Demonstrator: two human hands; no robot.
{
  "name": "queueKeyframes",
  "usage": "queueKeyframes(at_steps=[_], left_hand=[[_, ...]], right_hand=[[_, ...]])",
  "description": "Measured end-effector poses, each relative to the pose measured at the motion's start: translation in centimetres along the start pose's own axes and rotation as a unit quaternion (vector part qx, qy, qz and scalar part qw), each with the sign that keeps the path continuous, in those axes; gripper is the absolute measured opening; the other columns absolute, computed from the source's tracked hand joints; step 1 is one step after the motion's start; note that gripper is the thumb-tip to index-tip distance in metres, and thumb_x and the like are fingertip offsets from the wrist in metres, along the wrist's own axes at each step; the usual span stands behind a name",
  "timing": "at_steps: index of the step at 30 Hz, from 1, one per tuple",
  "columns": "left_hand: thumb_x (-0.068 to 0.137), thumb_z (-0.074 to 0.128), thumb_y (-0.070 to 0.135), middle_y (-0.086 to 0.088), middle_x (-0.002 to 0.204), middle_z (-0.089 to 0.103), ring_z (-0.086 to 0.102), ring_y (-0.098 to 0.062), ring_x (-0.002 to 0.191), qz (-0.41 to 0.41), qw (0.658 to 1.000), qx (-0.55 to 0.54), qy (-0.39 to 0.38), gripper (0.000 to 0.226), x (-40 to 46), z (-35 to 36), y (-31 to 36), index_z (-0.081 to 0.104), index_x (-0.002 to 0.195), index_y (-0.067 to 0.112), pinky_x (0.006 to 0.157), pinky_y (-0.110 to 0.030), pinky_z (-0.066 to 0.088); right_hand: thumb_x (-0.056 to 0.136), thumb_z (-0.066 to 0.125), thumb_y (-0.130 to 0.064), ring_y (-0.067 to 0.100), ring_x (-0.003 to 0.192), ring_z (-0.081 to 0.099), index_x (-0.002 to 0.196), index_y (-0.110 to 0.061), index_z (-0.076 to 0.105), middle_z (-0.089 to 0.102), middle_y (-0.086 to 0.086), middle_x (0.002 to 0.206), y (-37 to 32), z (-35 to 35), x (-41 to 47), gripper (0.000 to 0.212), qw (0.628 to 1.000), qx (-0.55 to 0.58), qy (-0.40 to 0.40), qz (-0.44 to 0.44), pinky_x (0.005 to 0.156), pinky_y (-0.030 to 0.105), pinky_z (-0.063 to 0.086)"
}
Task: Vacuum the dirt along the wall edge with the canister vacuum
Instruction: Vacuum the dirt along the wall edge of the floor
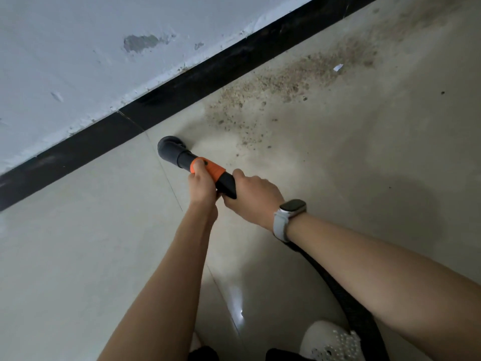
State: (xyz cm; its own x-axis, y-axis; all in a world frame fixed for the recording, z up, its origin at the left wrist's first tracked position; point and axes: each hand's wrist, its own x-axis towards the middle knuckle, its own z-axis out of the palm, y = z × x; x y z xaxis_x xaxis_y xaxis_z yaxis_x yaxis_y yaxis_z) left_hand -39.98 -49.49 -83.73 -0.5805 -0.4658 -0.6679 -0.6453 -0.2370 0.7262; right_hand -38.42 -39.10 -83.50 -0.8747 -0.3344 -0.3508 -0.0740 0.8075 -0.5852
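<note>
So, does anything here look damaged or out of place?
Yes. The wall has a chipped patch where grey shows through the paint, and its lower edge is ragged above the black baseboard. A white paper scrap lies in the dirt.

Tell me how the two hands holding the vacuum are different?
The left hand grips the vacuum wand up front, on its orange collar; the right hand grips farther back, on the black end where the hose joins. The right wrist wears a watch; the left wrist is bare. Both hands curl their fingers round the same wand, aiming its nozzle at the floor by the wall.
</note>
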Motion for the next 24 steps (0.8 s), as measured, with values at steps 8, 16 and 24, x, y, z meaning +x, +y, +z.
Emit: queueKeyframes(at_steps=[8,16,24], left_hand=[[0.094,0.035,0.037,-0.003,0.081,0.053,0.055,-0.018,0.076,0.029,0.994,0.077,-0.075,0.026,3.5,3.9,2.8,0.047,0.081,0.018,0.059,-0.030,0.048],[0.094,0.036,0.035,-0.008,0.093,0.052,0.052,-0.023,0.085,0.050,0.972,0.146,-0.178,0.023,3.4,12.0,5.0,0.046,0.082,0.018,0.063,-0.031,0.042],[0.100,0.033,0.038,-0.008,0.101,0.050,0.049,-0.022,0.090,0.068,0.931,0.243,-0.264,0.036,2.9,16.3,6.3,0.046,0.116,0.008,0.054,-0.024,0.038]], right_hand=[[0.091,0.052,-0.039,0.010,0.047,0.036,0.092,-0.018,0.030,0.036,-0.007,0.060,2.1,-1.7,3.7,0.030,0.996,-0.007,0.072,0.047,0.042,0.026,0.022],[0.091,0.052,-0.043,0.011,0.049,0.037,0.090,-0.018,0.032,0.039,-0.006,0.062,7.1,-5.3,4.5,0.032,0.979,0.017,0.148,0.138,0.044,0.026,0.022],[0.091,0.055,-0.040,0.012,0.053,0.045,0.093,-0.015,0.039,0.045,-0.003,0.065,9.6,-6.9,4.4,0.029,0.956,0.108,0.195,0.189,0.044,0.025,0.029]])
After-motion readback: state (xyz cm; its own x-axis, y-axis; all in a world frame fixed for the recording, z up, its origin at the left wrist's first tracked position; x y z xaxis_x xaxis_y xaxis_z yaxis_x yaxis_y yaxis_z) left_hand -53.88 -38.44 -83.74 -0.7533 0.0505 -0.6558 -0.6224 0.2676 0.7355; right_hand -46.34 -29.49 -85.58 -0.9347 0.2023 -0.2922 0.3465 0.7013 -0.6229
